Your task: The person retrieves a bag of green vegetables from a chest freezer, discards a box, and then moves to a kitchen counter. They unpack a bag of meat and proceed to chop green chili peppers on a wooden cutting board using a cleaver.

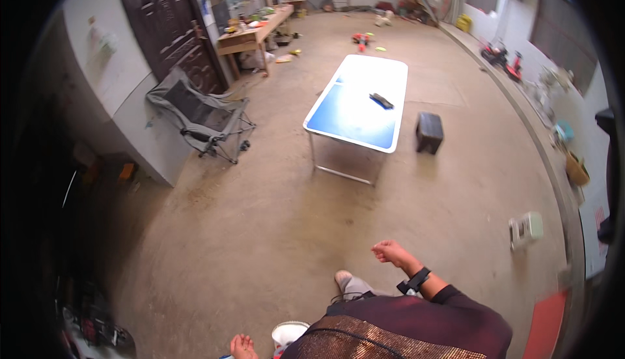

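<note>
My right hand (389, 253) is held out before my body, fingers loosely curled together, with nothing visible in it. A dark band with a device sits on that wrist. At the bottom edge my left hand (242, 347) shows only in part, its fingers slightly spread and no held object visible. Beside it is a white bucket (288, 333), partly hidden by my clothing; whether the two touch is unclear. Ahead stands a folding table (354, 120) with a blue top and pale rim. A small dark object (381, 100) lies on it.
A dark stool (429, 132) stands right of the table. On the left, a grey folding chair (207, 115) is near a dark door (168, 22). A cluttered wooden workbench (256, 34) lines the wall. Toys (361, 40) lie farther off; a pale green box-like object (526, 229) is at right.
</note>
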